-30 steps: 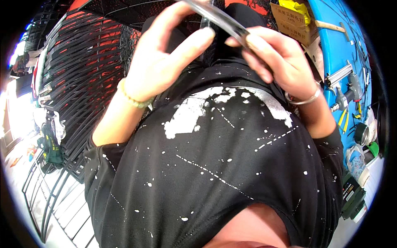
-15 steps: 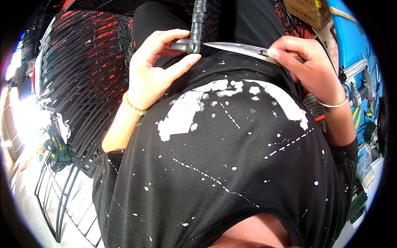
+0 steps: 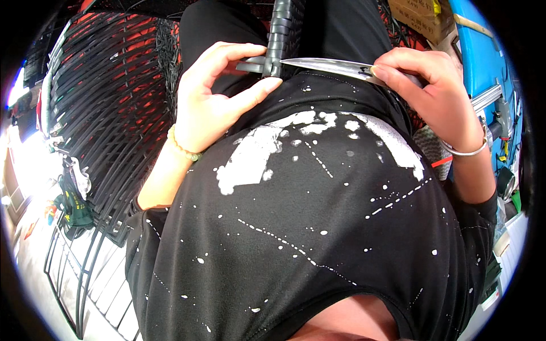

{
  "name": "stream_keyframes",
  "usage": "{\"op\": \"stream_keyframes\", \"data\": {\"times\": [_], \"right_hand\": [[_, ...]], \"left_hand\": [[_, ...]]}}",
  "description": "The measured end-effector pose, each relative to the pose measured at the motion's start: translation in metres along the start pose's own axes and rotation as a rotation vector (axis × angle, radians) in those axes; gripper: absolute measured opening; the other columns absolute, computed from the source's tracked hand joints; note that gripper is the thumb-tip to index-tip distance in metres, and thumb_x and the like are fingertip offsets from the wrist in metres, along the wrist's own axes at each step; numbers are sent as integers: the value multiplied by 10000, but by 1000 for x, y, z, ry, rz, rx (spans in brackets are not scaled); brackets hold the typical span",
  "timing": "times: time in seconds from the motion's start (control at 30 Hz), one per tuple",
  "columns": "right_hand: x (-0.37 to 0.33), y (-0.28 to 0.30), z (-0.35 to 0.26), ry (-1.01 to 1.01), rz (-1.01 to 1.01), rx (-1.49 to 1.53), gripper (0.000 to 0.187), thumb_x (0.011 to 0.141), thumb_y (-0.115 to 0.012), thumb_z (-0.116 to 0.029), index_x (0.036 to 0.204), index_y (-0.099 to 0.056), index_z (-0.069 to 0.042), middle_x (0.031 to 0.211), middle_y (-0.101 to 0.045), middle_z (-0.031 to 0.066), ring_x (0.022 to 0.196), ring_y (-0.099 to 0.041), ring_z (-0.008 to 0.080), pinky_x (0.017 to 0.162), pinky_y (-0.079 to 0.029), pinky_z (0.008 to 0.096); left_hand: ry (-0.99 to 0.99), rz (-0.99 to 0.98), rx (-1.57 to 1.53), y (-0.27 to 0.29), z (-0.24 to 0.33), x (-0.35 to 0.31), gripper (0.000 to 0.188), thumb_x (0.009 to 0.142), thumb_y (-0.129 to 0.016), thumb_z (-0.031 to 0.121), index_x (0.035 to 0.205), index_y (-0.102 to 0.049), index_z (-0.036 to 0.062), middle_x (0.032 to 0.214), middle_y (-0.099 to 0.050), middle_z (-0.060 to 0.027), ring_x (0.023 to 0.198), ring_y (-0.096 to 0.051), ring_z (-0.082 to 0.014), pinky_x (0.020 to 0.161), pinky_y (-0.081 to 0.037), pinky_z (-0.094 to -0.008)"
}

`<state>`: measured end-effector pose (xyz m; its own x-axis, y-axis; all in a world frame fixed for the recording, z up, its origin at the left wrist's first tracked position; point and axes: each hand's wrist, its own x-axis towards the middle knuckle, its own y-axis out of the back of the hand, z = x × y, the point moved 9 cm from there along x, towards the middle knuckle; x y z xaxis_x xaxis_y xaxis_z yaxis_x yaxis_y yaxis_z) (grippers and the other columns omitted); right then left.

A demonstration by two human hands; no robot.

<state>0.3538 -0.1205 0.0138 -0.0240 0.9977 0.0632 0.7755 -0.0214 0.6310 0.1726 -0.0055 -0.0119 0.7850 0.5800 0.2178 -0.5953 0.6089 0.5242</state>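
A black woven rattan piece [image 3: 284,25] with a wrapped edge stands between my legs, near the top of the view. My left hand [image 3: 213,94] grips its near corner, index finger against the wrapped edge and thumb at the lower end. A short flat black strip end [image 3: 250,66] sticks out leftward between thumb and finger. In my right hand [image 3: 429,85] is a pointed steel knife [image 3: 330,66], pinched between thumb and fingers, with its handle mostly covered. The blade points left, and its tip is at or very close to the wrapped edge.
Left of me is a large rack of curved black strips [image 3: 114,96], over something red. A black wire frame [image 3: 79,284] stands at lower left. On the right are a cardboard box [image 3: 418,20] and a blue surface [image 3: 478,57] with tools on it.
My left thumb has shifted slightly right along the lower end of the woven piece. My right hand has moved a little rightward, with the blade nearly where it was.
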Motion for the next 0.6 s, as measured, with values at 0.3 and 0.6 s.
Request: {"op": "stream_keyframes", "data": {"times": [0.3,0.6], "right_hand": [[-1,0,-1,-5,-18,13,88,844,-613,-24,830,-600,63,751,-638,89,621,-556,138,596,-437,233],[7,5,-29,154,36,-211,119,860,-606,-61,838,-610,56,692,-617,69,563,-555,116,529,-427,227]], "left_hand": [[-3,3,-10,-1,0,0,368,677,-812,134,992,-658,24,857,-612,-39,755,-574,-111,696,-467,-220],[-7,-132,180,0,15,11,368,680,-811,164,979,-666,6,830,-627,-49,751,-611,-125,697,-490,-220]]}}
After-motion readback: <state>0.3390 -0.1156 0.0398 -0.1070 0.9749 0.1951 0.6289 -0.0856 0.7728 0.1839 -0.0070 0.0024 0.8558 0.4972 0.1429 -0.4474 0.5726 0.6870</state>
